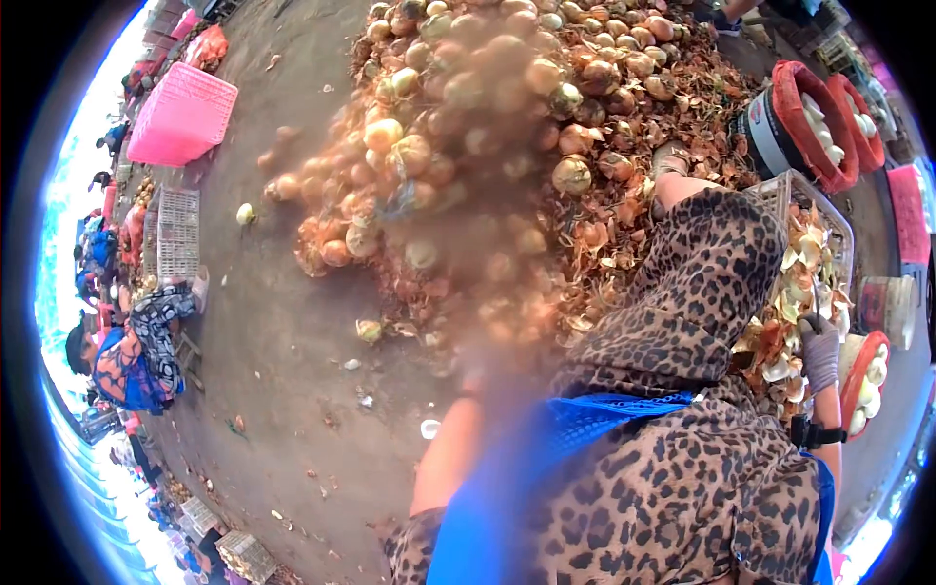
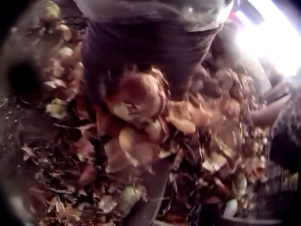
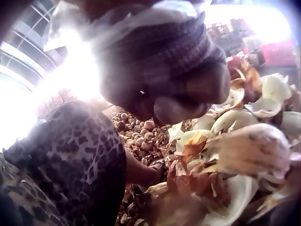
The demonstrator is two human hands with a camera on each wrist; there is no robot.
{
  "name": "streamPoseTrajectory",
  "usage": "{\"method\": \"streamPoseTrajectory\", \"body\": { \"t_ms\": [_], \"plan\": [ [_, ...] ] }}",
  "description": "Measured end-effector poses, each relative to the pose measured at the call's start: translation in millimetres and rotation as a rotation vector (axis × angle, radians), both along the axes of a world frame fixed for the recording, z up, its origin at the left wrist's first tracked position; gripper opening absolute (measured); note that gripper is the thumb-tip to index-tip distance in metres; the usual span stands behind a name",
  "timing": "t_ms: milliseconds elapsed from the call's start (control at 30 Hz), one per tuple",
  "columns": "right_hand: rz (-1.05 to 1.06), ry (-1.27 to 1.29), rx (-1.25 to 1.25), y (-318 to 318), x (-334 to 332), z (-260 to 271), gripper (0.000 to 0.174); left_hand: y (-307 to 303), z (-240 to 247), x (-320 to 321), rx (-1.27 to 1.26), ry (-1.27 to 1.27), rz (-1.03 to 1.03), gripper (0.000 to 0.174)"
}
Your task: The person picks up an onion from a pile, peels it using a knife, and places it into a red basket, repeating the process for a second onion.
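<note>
In the left wrist view my gloved left hand (image 2: 146, 52) grips a brownish onion (image 2: 136, 96) above loose onion skins (image 2: 84, 146). The head view shows the left forearm, but a blur hides that hand. My gloved right hand (image 1: 821, 353) is over a crate (image 1: 846, 229) of skins and pale onion pieces, its fingers curled round a thin dark tool (image 1: 811, 319). In the right wrist view the right hand (image 3: 164, 70) has bent fingers, and the tool cannot be made out; a blurred onion (image 3: 256, 148) lies below and to its right.
A large onion heap (image 1: 575, 141) spreads ahead, with skins around the foot. Red-lined buckets (image 1: 785, 122) of peeled onions stand at the right, another tub (image 1: 858, 390) beside the right hand. A pink crate (image 1: 180, 115), a white crate (image 1: 177, 229) and a seated person (image 1: 136, 361) are at the left.
</note>
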State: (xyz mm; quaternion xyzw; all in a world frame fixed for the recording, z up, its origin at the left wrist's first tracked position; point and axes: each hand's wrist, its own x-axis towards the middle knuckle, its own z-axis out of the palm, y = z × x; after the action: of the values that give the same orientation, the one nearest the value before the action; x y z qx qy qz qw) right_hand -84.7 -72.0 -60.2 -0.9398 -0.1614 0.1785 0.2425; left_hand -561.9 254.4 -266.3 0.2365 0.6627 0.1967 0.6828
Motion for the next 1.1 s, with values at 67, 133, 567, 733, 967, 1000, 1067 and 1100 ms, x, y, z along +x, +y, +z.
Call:
{"method": "streamPoseTrajectory", "body": {
  "t_ms": [67, 133, 567, 733, 967, 1000, 1067, 1100],
  "plan": [
    [-0.021, 0.029, -0.039, -5, -12, 3, 0.019, 6, -8, 23, 0.006, -0.096, -0.042, 0.043],
    [-0.031, 0.007, 0.035, -25, -10, -7, 0.019, 17, -8, 42, 0.016, -0.203, -0.066, 0.044],
    [0.02, 0.259, 0.376, 9, -47, 66, 0.026, 34, 187, 285, -0.286, -1.106, -0.58, 0.051],
    [0.033, 0.433, 0.828, 16, -32, 126, 0.043, -51, 291, 414, 0.702, -0.759, -1.304, 0.022],
    [-0.04, 0.335, 1.187, -45, 27, 128, 0.056, -158, 311, 508, 0.249, -1.257, -1.102, 0.046],
    [-0.058, 0.311, 1.258, -50, 33, 127, 0.055, -177, 307, 512, 0.269, -1.221, -1.178, 0.054],
    [-0.093, 0.273, 1.388, -54, 43, 120, 0.053, -214, 307, 516, 0.271, -1.147, -1.335, 0.069],
    [-0.044, -0.045, 1.193, -55, 51, 106, 0.049, -226, 317, 513, 0.313, -1.171, -1.439, 0.073]
  ]
}}
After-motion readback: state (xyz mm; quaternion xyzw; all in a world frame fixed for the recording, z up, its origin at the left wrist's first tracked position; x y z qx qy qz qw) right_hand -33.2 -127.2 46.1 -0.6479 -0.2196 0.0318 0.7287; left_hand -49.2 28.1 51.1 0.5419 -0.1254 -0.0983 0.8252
